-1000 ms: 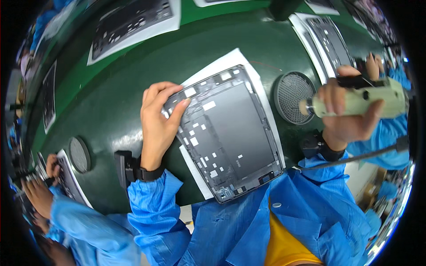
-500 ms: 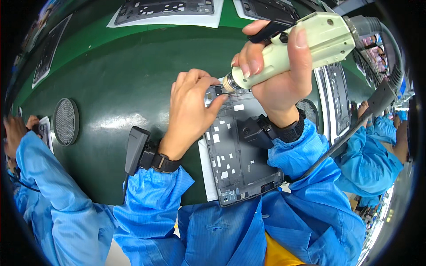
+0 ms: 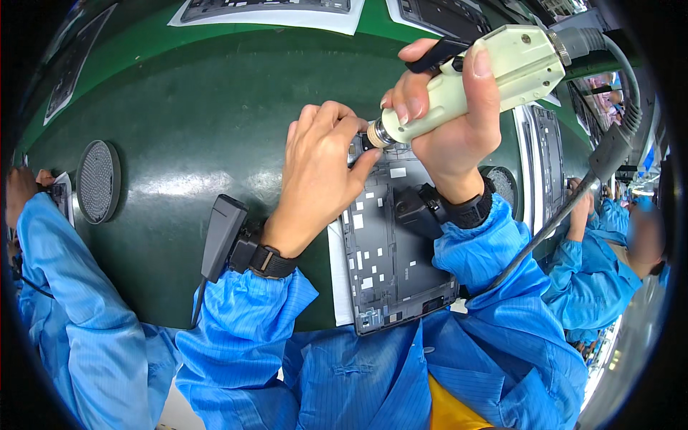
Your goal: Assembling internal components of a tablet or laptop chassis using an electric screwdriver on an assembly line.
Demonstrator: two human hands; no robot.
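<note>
A dark grey tablet housing [image 3: 401, 269] with several small white patches lies before me, its long side running away from me. My right hand [image 3: 459, 136] is wrapped round a pale green electric screwdriver [image 3: 502, 72] with a black lever. Its ringed nose points down at the housing's far left corner; the bit's tip is hidden. At that same corner my left hand [image 3: 322, 168] is closed, thumb and forefinger either side of a small dark patch just by the nose. What they pinch there is not plain.
White paper [image 3: 340, 272] lies under the housing. Round mesh-topped dishes stand left [image 3: 99, 181] and right [image 3: 502, 185]. More housings [image 3: 265, 8] on paper lie along the far side. A cable [image 3: 545, 240] runs by my right arm. Co-workers in blue sit left [image 3: 86, 308] and right [image 3: 598, 279].
My left hand and the screwdriver's nose have shifted slightly right at the far left corner. The whole view has moved a little. Both hands keep their hold.
</note>
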